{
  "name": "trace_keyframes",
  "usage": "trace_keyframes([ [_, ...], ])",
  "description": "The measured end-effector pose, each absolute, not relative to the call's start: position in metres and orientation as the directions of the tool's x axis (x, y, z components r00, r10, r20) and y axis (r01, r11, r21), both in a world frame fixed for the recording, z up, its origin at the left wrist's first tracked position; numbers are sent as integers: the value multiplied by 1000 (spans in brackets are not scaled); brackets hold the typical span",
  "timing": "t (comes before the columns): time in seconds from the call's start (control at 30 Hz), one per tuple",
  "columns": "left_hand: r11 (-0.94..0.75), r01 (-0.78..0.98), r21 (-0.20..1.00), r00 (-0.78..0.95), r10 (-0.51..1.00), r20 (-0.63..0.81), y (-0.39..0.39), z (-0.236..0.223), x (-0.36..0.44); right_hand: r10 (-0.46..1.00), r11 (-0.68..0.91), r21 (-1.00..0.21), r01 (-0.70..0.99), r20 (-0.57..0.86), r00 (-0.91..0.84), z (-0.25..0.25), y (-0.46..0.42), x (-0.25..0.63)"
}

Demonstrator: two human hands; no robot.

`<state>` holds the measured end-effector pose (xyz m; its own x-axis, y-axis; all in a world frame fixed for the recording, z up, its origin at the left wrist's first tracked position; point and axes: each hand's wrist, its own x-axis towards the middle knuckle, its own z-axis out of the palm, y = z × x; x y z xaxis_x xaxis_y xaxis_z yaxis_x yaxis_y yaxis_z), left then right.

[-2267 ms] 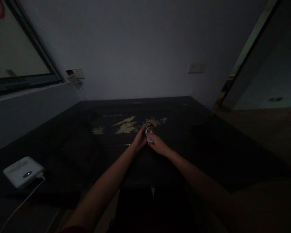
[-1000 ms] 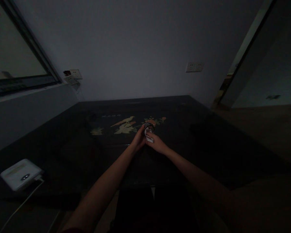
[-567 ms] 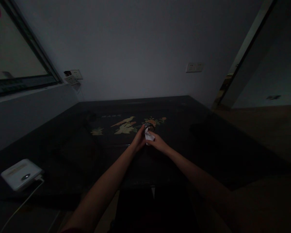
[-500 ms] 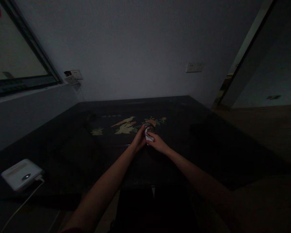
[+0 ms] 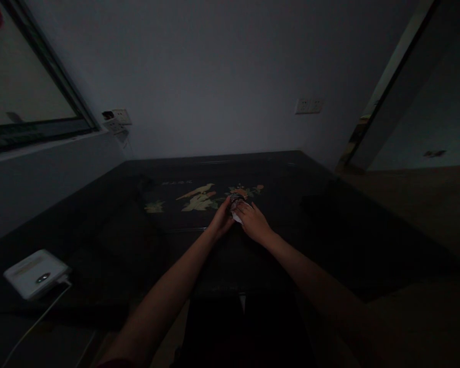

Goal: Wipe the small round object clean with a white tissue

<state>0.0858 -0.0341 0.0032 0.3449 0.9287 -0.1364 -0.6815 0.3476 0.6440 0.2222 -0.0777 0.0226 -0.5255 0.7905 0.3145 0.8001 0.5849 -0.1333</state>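
Over the middle of the dark table, both hands meet around a small dark round object with a shiny rim; its exact kind is too dim to tell. My left hand is closed on its left side. A crumpled white cloth or tissue lies against the near side of the object. My right hand presses this white cloth with its fingers laid over it, reaching onto the round object. The fingers partly hide both things.
A painted bird-and-flower picture decorates the tabletop behind the hands. At the left edge sits a white box-shaped device with a white cable. Wall sockets are on the wall behind the table. The room is dim.
My right hand has shifted up and its fingers now lie flatter over the cloth and object, where before they pinched the cloth nearer me. The left hand stays nearly in place.
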Motion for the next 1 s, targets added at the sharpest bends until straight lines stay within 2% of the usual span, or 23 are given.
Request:
trace_keyframes([
  [0.2,326,-697,638,333,936,-115,-34,3,88,809,554,-126,823,315,-496,23,-80,220],
  [0.37,335,-697,634,337,934,-123,-34,4,88,807,563,-205,800,346,-479,17,-79,219],
  [0.5,317,-695,645,331,938,-105,-34,4,87,804,587,-377,716,376,-461,6,-72,218],
  [0.63,305,-692,655,318,942,-102,-32,2,87,783,618,-611,495,426,-454,-5,-61,213],
  [0.8,323,-667,671,326,937,-126,-33,1,86,862,431,-878,210,331,-384,-12,-54,209],
  [0.9,332,-672,662,316,937,-148,-34,3,86,896,310,-943,118,248,-368,-13,-56,208],
  [1.0,334,-678,655,308,938,-160,-35,4,86,910,283,-952,114,229,-347,-13,-56,208],
])
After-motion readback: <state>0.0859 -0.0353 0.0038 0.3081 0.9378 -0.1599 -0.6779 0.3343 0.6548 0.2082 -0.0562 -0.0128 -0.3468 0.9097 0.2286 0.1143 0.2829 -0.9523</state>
